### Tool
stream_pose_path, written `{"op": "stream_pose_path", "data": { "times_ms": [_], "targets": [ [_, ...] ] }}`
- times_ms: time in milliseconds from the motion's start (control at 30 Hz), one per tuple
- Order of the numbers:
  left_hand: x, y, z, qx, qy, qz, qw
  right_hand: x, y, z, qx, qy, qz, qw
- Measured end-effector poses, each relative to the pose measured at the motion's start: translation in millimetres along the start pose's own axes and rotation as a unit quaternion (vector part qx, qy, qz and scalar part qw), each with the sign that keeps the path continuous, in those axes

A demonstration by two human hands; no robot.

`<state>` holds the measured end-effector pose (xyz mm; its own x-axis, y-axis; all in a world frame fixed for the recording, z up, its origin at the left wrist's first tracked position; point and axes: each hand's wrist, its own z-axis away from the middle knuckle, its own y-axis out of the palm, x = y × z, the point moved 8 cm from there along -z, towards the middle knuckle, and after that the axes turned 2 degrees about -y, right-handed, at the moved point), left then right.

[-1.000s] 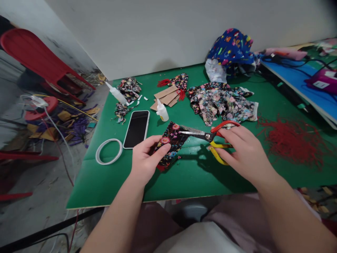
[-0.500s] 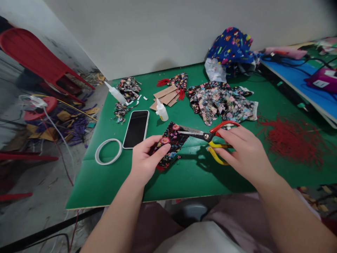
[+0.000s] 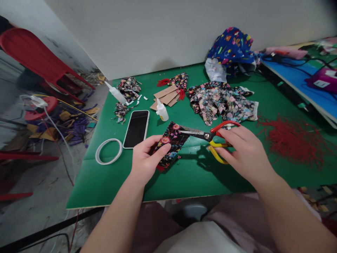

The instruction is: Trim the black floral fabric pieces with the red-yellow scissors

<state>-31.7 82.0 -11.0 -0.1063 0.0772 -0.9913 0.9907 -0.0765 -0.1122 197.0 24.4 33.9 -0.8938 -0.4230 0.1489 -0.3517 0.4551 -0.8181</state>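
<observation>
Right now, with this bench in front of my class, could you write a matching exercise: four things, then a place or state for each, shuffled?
1. Scissors
2. Phone
3. White ring
4. Red strands

A. Left of the phone
B. Held in the right hand
C. Heaped on the green table's right side
D. Screen dark

Pairs: 1-B, 2-D, 3-A, 4-C

Cloth [image 3: 176, 140] in left grip [image 3: 144, 159]: black, red, pink and blue flowers. Scissors [image 3: 207, 136] in right grip [image 3: 243, 146]: one handle red, other yellow. Table [image 3: 105, 186] below grips: green. Phone [image 3: 136, 129] beside left grip: black screen, white edge. Threads [image 3: 292, 142] right of right grip: red. Bundle [image 3: 231, 47] beyond right grip: blue, multicoloured print.
</observation>
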Motion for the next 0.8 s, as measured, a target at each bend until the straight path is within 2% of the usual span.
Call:
{"op": "stream_pose_path", "data": {
  "times_ms": [267, 500, 800],
  "targets": [
    [-1.6, -1.2, -0.2, -0.008, 0.002, -0.005, 1.000, -4.2, -2.0, -0.8, 0.016, 0.031, -0.023, 0.999],
    [-3.4, -0.8, -0.3, -0.008, 0.009, 0.012, 1.000, -1.1, 3.9, -0.3, 0.033, 0.016, -0.022, 0.999],
    [-0.1, 1.1, 0.3, 0.005, -0.001, -0.022, 1.000, -1.5, 3.3, 0.9, 0.037, 0.014, -0.018, 0.999]
  ]
}}
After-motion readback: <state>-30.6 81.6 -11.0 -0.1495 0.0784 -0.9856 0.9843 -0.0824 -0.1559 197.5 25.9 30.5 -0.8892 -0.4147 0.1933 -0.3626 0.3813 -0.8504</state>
